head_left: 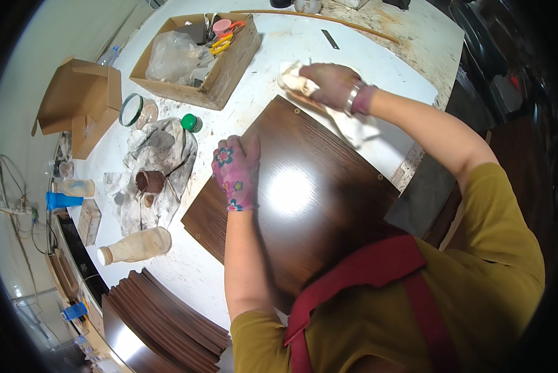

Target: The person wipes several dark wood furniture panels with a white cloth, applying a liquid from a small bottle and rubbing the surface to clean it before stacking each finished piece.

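Note:
A dark brown wood-grain panel (pixel 347 168) lies at an angle on the white table in front of me. My left hand (pixel 237 174), in a pink flowered glove, rests over the panel's far left edge with its fingers curled round it. Beyond the panel's far corner, my right hand (pixel 338 87), also gloved and with a band at the wrist, grips a white cloth (pixel 356 127). Part of the cloth bunches out past the fingers and part hangs down beside the panel's far right edge. The palm side of both hands is hidden.
Left of the panel are a stained rag (pixel 158 146), a brown cup (pixel 150 181), a cloudy bottle (pixel 139 245) and a green-capped jar (pixel 191 122). Behind stand a cardboard box (pixel 232 81) of tools and an open carton (pixel 80 93). Stacked brown panels (pixel 161 317) lie at the near left.

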{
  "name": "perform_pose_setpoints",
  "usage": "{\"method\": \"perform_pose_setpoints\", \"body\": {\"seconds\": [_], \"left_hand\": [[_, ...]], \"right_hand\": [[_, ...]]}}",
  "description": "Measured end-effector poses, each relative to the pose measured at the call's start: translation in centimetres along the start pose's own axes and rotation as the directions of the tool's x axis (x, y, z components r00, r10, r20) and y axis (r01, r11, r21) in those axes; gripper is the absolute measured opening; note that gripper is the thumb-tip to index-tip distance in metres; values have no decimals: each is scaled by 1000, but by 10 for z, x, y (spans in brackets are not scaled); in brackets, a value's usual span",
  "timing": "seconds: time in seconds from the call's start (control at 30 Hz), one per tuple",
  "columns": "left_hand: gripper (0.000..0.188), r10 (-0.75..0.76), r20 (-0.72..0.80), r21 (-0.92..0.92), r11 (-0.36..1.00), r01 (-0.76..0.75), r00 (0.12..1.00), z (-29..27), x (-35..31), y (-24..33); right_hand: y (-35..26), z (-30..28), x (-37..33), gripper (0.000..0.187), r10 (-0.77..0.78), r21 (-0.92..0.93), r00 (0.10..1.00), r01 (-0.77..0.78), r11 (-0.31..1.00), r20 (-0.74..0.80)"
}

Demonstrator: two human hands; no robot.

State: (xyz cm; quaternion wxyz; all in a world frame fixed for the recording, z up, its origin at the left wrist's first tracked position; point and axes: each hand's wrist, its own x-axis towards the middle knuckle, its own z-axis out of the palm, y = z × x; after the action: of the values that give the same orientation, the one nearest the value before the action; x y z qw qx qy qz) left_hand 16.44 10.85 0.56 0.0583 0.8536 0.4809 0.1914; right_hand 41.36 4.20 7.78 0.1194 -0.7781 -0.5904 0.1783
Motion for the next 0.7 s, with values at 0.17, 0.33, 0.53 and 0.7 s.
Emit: {"method": "perform_pose_setpoints", "body": {"seconds": [0.17, 0.33, 0.53, 0.7], "left_hand": [[44, 40, 48, 61, 997, -43, 998, 1, 7, 5], [50, 14, 100, 85, 996, -22, 995, 9, 3, -4], [59, -1, 129, 96, 995, -11, 992, 12, 6, -3], [35, 159, -107, -178, 968, -177, 981, 16, -2, -8]], "right_hand": [[2, 64, 1, 35, -253, -40, 952, 250, 967, -170], [-16, 68, 11, 30, -199, -17, 963, 200, 980, -183], [72, 52, -221, 33, -288, -17, 955, 290, 957, 63], [144, 13, -325, 48, 226, 37, 973, -228, 973, 44]]}}
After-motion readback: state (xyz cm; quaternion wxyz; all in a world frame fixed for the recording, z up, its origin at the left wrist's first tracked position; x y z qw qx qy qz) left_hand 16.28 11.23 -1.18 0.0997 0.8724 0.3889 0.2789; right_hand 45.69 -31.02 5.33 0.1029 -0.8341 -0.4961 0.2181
